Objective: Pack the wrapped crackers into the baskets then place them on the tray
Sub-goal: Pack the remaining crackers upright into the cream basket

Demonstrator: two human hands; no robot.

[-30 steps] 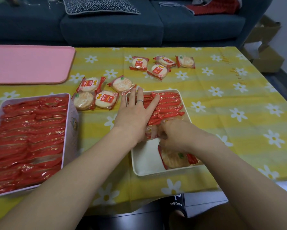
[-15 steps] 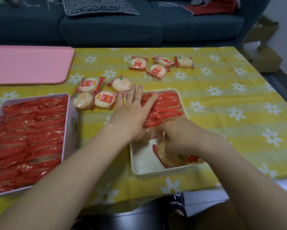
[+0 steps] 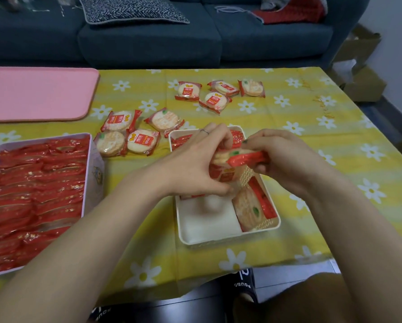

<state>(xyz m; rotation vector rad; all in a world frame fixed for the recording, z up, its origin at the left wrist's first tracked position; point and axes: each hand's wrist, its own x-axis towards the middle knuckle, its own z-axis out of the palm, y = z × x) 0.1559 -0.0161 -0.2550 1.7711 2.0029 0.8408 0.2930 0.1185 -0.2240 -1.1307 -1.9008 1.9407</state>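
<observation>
Packing in progress: white rectangular plastic basket [image 3: 209, 238] under both hands is part full, near end bare. Left hand [image 3: 195, 166] grips a standing red-wrapped cracker stack [image 3: 221, 174]; right hand [image 3: 281, 157] pinches one red-wrapped round cracker [image 3: 239, 157] above it. Left of the hands, pink-rimmed box [image 3: 88, 183] looks full. Beyond them, eight loose wrapped packs [image 3: 134, 134] unpacked; flat pink tray [image 3: 37, 94] far left holds nothing yet.
</observation>
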